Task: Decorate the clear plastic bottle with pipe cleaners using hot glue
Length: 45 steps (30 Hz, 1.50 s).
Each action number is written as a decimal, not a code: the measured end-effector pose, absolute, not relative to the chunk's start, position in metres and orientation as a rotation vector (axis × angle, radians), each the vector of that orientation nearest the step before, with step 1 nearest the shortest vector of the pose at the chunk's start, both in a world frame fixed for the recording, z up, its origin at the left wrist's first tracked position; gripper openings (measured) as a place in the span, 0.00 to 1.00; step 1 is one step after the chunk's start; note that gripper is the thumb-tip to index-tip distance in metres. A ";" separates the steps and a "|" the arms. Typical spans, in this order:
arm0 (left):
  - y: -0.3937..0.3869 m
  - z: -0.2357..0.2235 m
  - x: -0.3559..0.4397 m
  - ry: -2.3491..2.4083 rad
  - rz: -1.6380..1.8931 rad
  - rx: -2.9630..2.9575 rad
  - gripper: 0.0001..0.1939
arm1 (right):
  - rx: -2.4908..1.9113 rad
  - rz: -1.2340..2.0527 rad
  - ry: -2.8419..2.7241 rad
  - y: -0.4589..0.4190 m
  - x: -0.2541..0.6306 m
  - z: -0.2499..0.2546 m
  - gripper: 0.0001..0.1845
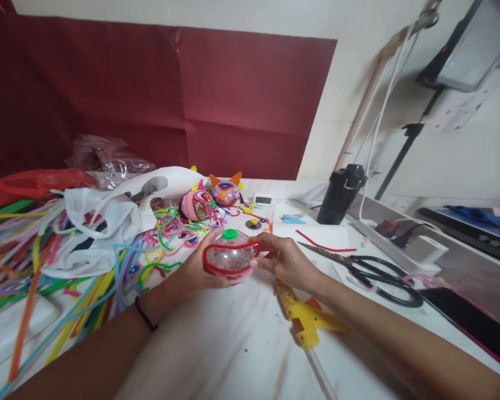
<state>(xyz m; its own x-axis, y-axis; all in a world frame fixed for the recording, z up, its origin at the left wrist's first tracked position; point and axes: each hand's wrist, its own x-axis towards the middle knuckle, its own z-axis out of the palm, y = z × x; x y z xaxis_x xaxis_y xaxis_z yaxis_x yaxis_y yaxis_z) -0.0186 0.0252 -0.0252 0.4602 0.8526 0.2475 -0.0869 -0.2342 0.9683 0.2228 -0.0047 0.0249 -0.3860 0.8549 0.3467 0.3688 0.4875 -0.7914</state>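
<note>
Between my hands, above the white tabletop, is a clear plastic bottle piece (232,258) with a green cap (230,234) facing up. A red pipe cleaner (216,270) is bent in a loop around it, and a pink band shows low down. My left hand (200,266) is closed around the left side and underside of the bottle piece. On the right, my right hand (283,258) pinches the red pipe cleaner at the bottle's edge with thumb and fingers. A yellow glue gun (302,316) with a clear glue stick lies below my right hand.
Black-handled scissors (364,272) and a red pipe cleaner strip (320,243) lie to the right, near a phone (475,322). Decorated bottle crafts (226,191) and a black bottle (340,194) stand behind. Colourful pipe cleaners (29,244) and a white plastic bag (104,222) fill the left.
</note>
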 end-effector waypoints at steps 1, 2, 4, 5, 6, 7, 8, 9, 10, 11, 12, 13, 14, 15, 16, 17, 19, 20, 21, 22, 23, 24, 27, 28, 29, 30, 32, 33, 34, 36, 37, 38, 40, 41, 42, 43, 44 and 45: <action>0.025 -0.026 -0.019 0.698 1.015 1.557 0.64 | -1.006 0.801 -1.958 -0.005 0.222 0.025 0.18; 0.025 -0.026 -0.019 0.700 1.008 1.554 0.64 | -1.006 0.798 -1.956 -0.005 0.222 0.025 0.18; 0.024 -0.024 -0.018 0.700 0.989 1.554 0.65 | -1.017 0.780 -1.956 -0.006 0.222 0.025 0.18; 0.023 -0.022 -0.018 0.699 0.985 1.558 0.64 | -1.023 0.770 -1.957 -0.006 0.221 0.026 0.18; 0.021 -0.020 -0.017 0.697 0.989 1.567 0.64 | -1.027 0.761 -1.960 -0.006 0.221 0.026 0.18; 0.020 -0.017 -0.016 0.698 0.997 1.579 0.63 | -1.032 0.755 -1.961 -0.006 0.221 0.026 0.18; 0.018 -0.015 -0.015 0.702 1.005 1.592 0.63 | -1.036 0.749 -1.962 -0.006 0.220 0.027 0.17; 0.017 -0.012 -0.014 0.706 1.010 1.601 0.62 | -1.041 0.743 -1.961 -0.006 0.220 0.027 0.17; 0.016 -0.010 -0.013 0.711 1.012 1.604 0.62 | -1.046 0.741 -1.959 -0.007 0.220 0.027 0.17; 0.015 -0.008 -0.013 0.714 1.006 1.604 0.62 | -1.049 0.742 -1.955 -0.007 0.219 0.027 0.17; 0.014 -0.006 -0.012 0.714 0.995 1.601 0.61 | -1.050 0.745 -1.951 -0.007 0.219 0.027 0.16; 0.014 -0.005 -0.012 0.712 0.985 1.600 0.61 | -1.048 0.751 -1.946 -0.007 0.219 0.027 0.16; 0.014 -0.005 -0.013 0.709 0.982 1.605 0.61 | -1.045 0.758 -1.942 -0.007 0.218 0.027 0.15; 0.014 -0.005 -0.013 0.714 0.986 1.618 0.61 | -1.042 0.765 -1.938 -0.007 0.218 0.027 0.15; 0.015 -0.005 -0.014 0.725 0.994 1.638 0.61 | -1.039 0.769 -1.936 -0.007 0.218 0.027 0.15; 0.016 -0.006 -0.015 0.739 1.006 1.658 0.62 | -1.037 0.771 -1.935 -0.007 0.218 0.027 0.14; 0.018 -0.009 -0.017 0.752 1.023 1.683 0.63 | -1.032 0.774 -1.932 -0.007 0.217 0.028 0.15; 0.019 -0.010 -0.017 0.746 1.024 1.689 0.63 | -1.030 0.777 -1.929 -0.007 0.217 0.028 0.15; 0.019 -0.012 -0.018 0.736 1.020 1.690 0.64 | -1.029 0.781 -1.926 -0.008 0.217 0.028 0.15; 0.020 -0.013 -0.018 0.725 1.017 1.690 0.64 | -1.028 0.785 -1.923 -0.008 0.217 0.028 0.15; 0.021 -0.013 -0.018 0.718 1.017 1.693 0.65 | -1.028 0.790 -1.919 -0.008 0.217 0.028 0.16; 0.021 -0.014 -0.018 0.715 1.017 1.695 0.65 | -1.028 0.793 -1.916 -0.008 0.217 0.028 0.16; 0.022 -0.014 -0.018 0.698 1.019 1.683 0.67 | -1.028 0.800 -1.906 -0.008 0.216 0.026 0.17; 0.022 -0.013 -0.017 0.684 1.010 1.671 0.68 | -1.028 0.801 -1.903 -0.008 0.216 0.025 0.18; 0.022 -0.012 -0.017 0.668 0.994 1.656 0.69 | -1.028 0.803 -1.899 -0.008 0.216 0.025 0.18; 0.021 -0.011 -0.017 0.655 0.978 1.643 0.69 | -1.028 0.805 -1.896 -0.008 0.216 0.024 0.19; 0.018 -0.007 -0.017 0.639 0.936 1.624 0.70 | -1.027 0.807 -1.891 -0.008 0.216 0.024 0.20; 0.017 -0.005 -0.017 0.638 0.919 1.619 0.70 | -1.027 0.809 -1.889 -0.008 0.216 0.023 0.20; 0.016 -0.004 -0.017 0.643 0.913 1.616 0.70 | -1.027 0.811 -1.887 -0.008 0.217 0.023 0.20; 0.014 -0.001 -0.018 0.664 0.910 1.621 0.69 | -1.033 0.813 -1.883 -0.007 0.217 0.022 0.20; 0.014 -0.001 -0.018 0.678 0.917 1.627 0.69 | -1.036 0.813 -1.880 -0.007 0.217 0.022 0.19; 0.014 0.000 -0.018 0.694 0.930 1.639 0.70 | -1.039 0.813 -1.877 -0.007 0.217 0.022 0.19; 0.014 -0.001 -0.019 0.720 0.952 1.667 0.70 | -1.046 0.807 -1.875 -0.007 0.217 0.021 0.18; 0.014 -0.001 -0.019 0.723 0.957 1.677 0.69 | -1.048 0.803 -1.876 -0.008 0.217 0.021 0.18; 0.014 -0.001 -0.020 0.718 0.955 1.677 0.69 | -1.050 0.799 -1.877 -0.008 0.218 0.022 0.18; 0.014 -0.001 -0.021 0.709 0.946 1.669 0.68 | -1.051 0.795 -1.879 -0.008 0.218 0.022 0.18; 0.014 -0.001 -0.021 0.699 0.934 1.653 0.66 | -1.050 0.793 -1.879 -0.009 0.217 0.022 0.18; 0.013 0.000 -0.022 0.696 0.926 1.638 0.64 | -1.049 0.794 -1.879 -0.009 0.217 0.023 0.18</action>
<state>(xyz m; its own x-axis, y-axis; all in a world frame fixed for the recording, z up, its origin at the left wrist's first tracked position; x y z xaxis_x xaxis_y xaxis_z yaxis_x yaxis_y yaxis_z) -0.0218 0.0133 -0.0004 0.5261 0.8212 0.2210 -0.0156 -0.2505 0.9680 0.2174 -0.0092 0.0229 -0.3142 0.8820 0.3512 0.3626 0.4534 -0.8142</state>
